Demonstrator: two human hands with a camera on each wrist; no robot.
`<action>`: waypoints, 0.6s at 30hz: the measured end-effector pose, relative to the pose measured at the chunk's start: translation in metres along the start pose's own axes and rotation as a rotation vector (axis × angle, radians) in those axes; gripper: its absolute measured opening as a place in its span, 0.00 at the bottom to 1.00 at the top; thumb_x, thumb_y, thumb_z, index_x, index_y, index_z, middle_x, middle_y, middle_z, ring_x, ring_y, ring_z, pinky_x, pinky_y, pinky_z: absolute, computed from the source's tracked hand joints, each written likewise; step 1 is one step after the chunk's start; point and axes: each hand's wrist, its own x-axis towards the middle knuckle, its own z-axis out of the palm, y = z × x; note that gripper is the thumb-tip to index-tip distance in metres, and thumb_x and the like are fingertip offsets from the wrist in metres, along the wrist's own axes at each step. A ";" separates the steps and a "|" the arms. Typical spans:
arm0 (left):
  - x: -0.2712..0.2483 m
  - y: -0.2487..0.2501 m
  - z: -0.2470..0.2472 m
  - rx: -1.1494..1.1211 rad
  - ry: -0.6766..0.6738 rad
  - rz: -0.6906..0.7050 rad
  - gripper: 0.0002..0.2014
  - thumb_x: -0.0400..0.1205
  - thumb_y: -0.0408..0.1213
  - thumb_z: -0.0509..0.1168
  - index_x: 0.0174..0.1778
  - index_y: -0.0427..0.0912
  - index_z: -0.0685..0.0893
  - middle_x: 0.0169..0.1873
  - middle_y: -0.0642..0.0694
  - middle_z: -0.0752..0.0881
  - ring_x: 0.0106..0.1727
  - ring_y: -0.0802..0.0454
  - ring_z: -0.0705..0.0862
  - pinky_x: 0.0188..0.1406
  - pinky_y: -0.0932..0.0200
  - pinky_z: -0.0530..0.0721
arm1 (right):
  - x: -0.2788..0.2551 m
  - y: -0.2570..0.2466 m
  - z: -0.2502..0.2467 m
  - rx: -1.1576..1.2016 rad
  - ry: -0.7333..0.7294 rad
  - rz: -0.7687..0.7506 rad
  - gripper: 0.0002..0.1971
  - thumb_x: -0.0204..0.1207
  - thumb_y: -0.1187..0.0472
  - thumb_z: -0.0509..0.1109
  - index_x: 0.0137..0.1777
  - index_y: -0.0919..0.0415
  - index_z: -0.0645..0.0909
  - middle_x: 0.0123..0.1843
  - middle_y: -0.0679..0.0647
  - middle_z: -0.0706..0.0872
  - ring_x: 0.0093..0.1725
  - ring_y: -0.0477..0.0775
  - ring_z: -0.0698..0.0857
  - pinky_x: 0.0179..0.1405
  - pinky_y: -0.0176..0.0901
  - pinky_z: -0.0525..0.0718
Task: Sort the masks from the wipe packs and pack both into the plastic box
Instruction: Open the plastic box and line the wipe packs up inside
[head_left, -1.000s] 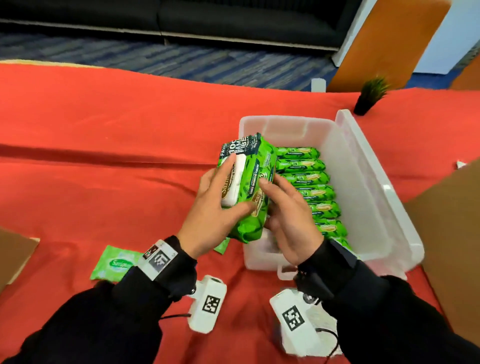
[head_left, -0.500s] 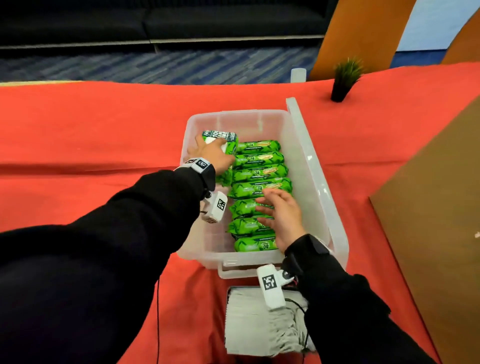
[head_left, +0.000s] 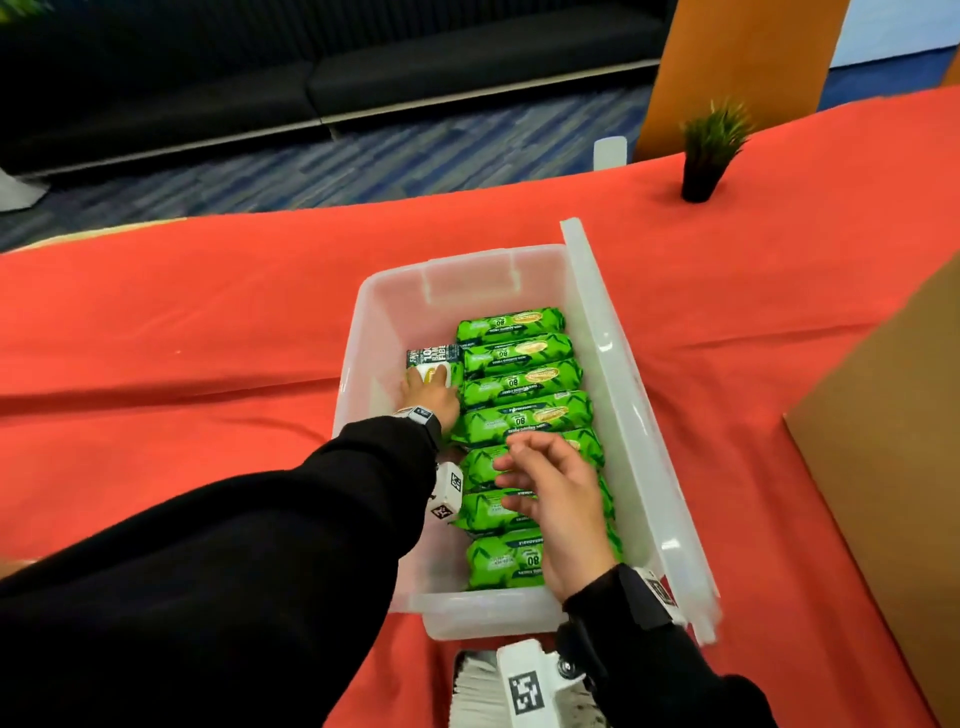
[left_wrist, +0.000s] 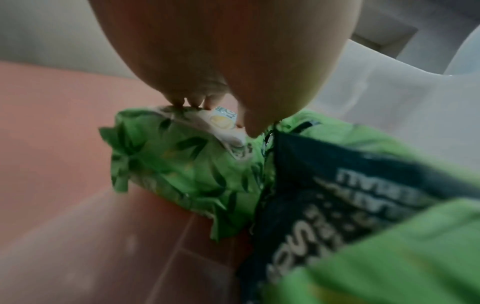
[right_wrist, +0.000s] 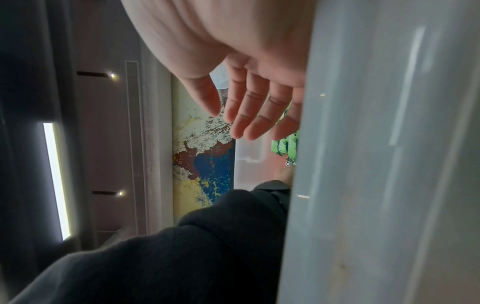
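A clear plastic box (head_left: 459, 260) stands on the red cloth. Several green wipe packs (head_left: 524, 389) lie in a row along its right side. My left hand (head_left: 431, 397) reaches into the box's left side and grips one more green wipe pack (head_left: 435, 364). In the left wrist view that pack (left_wrist: 182, 156) has the fingertips (left_wrist: 193, 101) on its white lid and the thumb beside it. My right hand (head_left: 550, 488) hovers just above the near packs with relaxed fingers (right_wrist: 249, 119), holding nothing. A stack of pale masks (head_left: 475, 691) lies in front of the box.
The box's lid (head_left: 608, 364) leans along its right wall. A cardboard box (head_left: 883, 467) stands at the right. A small potted plant (head_left: 706, 150) is at the far right of the table, which ends at a carpeted floor behind.
A second ago both hands held the pack in front of the box. The left hand has since carried it into the box's left side, and the right hand has lifted off the row.
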 end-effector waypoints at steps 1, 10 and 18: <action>0.003 -0.004 0.002 0.016 -0.014 0.017 0.31 0.87 0.39 0.59 0.87 0.50 0.61 0.86 0.29 0.52 0.86 0.29 0.53 0.86 0.41 0.57 | 0.000 0.000 0.000 0.003 -0.003 0.003 0.03 0.84 0.65 0.70 0.51 0.59 0.85 0.42 0.57 0.90 0.41 0.52 0.86 0.36 0.43 0.81; -0.001 0.005 -0.045 0.069 -0.142 0.073 0.28 0.86 0.37 0.57 0.86 0.45 0.68 0.85 0.34 0.65 0.83 0.34 0.69 0.82 0.45 0.69 | 0.001 -0.001 0.001 -0.018 -0.021 0.037 0.03 0.83 0.63 0.70 0.50 0.58 0.85 0.42 0.58 0.91 0.39 0.53 0.86 0.36 0.43 0.83; -0.127 -0.062 -0.191 -0.624 -0.116 0.373 0.17 0.84 0.24 0.66 0.69 0.37 0.85 0.52 0.43 0.88 0.46 0.56 0.86 0.39 0.73 0.80 | -0.011 0.002 0.011 -0.276 -0.105 -0.109 0.05 0.84 0.65 0.70 0.47 0.57 0.85 0.37 0.54 0.91 0.36 0.51 0.87 0.35 0.42 0.82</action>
